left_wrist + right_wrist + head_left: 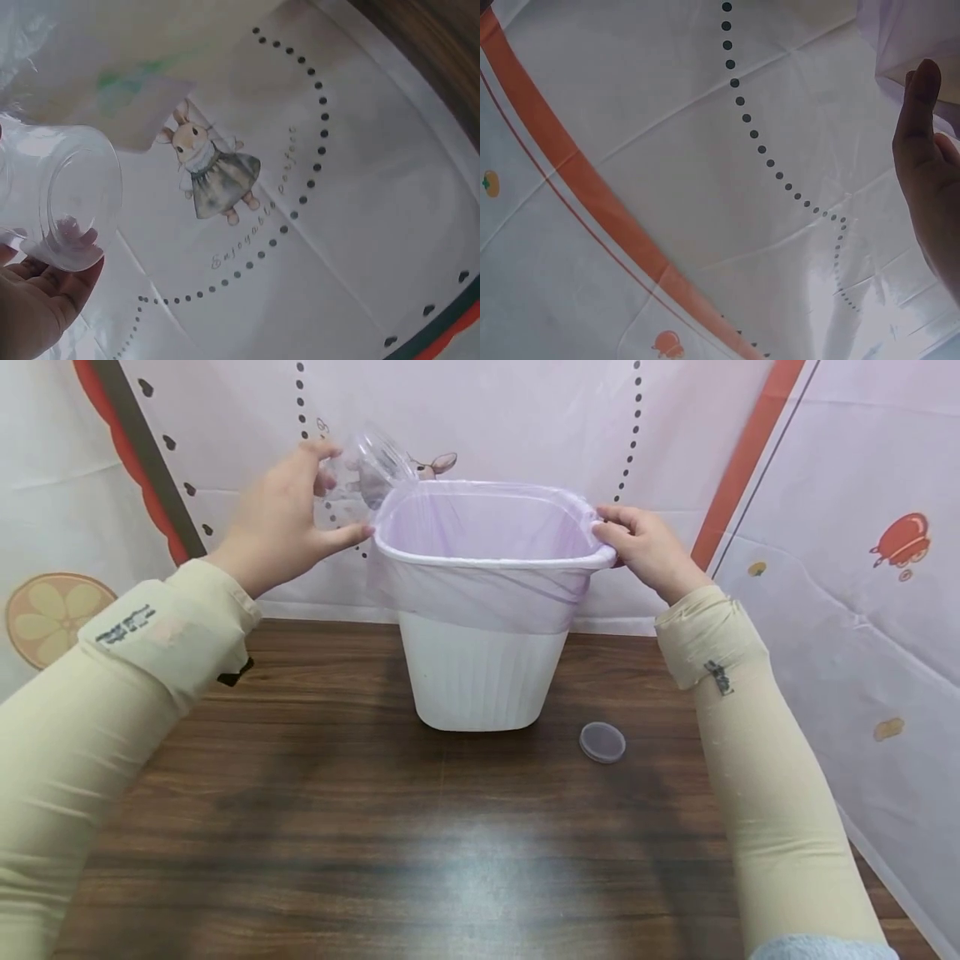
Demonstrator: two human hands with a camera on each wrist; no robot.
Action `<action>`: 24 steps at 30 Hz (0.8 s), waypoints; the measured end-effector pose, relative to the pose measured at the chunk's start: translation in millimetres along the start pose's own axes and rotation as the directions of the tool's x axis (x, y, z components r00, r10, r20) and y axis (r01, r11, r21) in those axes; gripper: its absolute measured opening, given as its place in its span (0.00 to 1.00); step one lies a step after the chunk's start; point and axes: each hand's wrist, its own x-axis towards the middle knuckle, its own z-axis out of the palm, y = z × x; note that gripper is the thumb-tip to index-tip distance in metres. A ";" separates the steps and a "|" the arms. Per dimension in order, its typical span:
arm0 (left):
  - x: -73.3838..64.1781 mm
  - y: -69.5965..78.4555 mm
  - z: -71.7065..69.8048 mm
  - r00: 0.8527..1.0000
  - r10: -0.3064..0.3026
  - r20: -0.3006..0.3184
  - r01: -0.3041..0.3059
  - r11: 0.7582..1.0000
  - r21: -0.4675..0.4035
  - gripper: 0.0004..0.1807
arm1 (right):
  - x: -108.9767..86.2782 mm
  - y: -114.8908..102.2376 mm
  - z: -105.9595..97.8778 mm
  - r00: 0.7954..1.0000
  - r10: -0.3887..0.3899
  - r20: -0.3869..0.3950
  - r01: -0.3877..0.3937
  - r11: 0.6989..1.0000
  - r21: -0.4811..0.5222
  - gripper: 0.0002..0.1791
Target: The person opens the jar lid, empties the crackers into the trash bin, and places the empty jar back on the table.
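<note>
A white trash bin (pixel 480 677), lined with a thin lilac bag (pixel 487 585) folded over its rim, stands upright. At the bin's left rim, my left hand (pixel 281 518) holds a clear plastic jar (pixel 384 464) tilted toward the opening. In the left wrist view the see-through jar (pixel 82 187) shows no contents, with fingers (pixel 71 292) under and behind it. On the opposite side, my right hand (pixel 648 543) grips the bin's rim and bag between thumb and fingers. The bin's inside bottom is hidden.
A round clear lid (pixel 602 742) lies on the dark wooden table (pixel 450 843), right of the bin's base. Behind and along the sides hangs a white printed sheet (pixel 847 635), close to the bin.
</note>
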 end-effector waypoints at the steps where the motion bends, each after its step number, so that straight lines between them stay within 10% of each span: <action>1: -0.4 -0.3 1.9 1.000 -0.008 -0.006 0.008 0.999 -0.039 0.47 | 0.3 1.1 0.3 1.000 -0.002 -0.009 0.002 1.000 -0.003 0.30; 24: -16.8 -6.8 24.5 0.986 -0.155 -0.066 0.125 0.938 -0.324 0.48 | 0.4 7.7 5.6 0.996 -0.036 -0.084 0.037 0.999 0.008 0.26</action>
